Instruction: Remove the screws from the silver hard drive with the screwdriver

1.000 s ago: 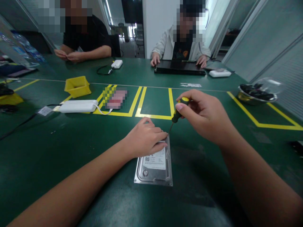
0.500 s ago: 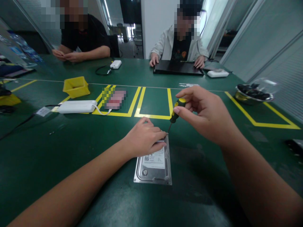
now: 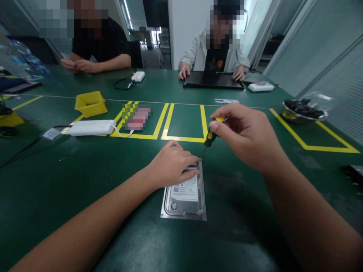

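A silver hard drive (image 3: 185,207) with a white label lies flat on the green table. My left hand (image 3: 172,166) rests across its far half and holds it, thumb and a finger reaching toward the right edge. That hand hides much of the drive's upper part. Between the thumb and fingers of my right hand (image 3: 244,136) is a small black-and-yellow screwdriver (image 3: 210,139). It leans to the right, its tip at the drive's far right corner, close beside my left fingertip. Whether the tip sits in a screw is too small to tell.
Yellow tape frames (image 3: 184,139) mark the table. Beyond my left hand are a white power strip (image 3: 92,127), a pixelated pink object (image 3: 138,119) and a yellow bin (image 3: 90,104). A metal bowl (image 3: 303,117) of dark parts stands right. Two people sit opposite, one at a black laptop (image 3: 214,80).
The screwdriver's handle has turned a little in my right fingers, which now sit slightly differently around its yellow end. My left hand and the hard drive stay in place.
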{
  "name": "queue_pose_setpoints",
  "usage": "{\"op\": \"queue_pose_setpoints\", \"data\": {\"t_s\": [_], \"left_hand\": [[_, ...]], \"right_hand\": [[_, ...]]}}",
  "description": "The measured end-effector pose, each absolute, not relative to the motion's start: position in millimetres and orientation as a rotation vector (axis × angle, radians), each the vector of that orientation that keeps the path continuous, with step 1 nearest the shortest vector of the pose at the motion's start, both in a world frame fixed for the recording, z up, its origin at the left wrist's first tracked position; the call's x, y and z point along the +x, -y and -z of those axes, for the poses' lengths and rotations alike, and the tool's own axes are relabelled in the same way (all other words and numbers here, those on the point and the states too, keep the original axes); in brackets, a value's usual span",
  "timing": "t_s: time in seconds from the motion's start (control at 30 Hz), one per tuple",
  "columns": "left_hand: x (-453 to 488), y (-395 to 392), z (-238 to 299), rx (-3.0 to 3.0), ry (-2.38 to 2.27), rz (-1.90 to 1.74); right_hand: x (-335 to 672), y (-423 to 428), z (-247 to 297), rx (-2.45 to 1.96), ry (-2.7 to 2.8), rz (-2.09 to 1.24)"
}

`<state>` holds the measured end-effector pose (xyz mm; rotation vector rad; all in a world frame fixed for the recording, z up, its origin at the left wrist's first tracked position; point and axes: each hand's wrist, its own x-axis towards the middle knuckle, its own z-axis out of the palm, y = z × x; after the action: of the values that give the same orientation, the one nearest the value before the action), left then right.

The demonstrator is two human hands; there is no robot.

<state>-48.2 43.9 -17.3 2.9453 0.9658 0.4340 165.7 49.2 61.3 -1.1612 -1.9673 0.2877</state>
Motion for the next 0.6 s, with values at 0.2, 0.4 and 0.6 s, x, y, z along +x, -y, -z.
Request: {"op": "queue_pose_setpoints", "data": {"t_s": [0.2, 0.4, 0.6], "left_hand": [[-48.3, -44.3, 18.5, 2.945, -0.952, -0.451], [-47.7, -44.7, 19.5, 2.945, -0.958, -0.424], [-46.9, -44.1, 18.3, 2.946, -0.966, -0.430]], "right_hand": [[168.7, -48.1, -65.1, -1.114, 2.015, -0.260], [167.2, -46.4, -64.7, -1.127, 2.015, -0.257], [165.0, -47.6, -62.3, -1.048, 2.035, -0.181]]}}
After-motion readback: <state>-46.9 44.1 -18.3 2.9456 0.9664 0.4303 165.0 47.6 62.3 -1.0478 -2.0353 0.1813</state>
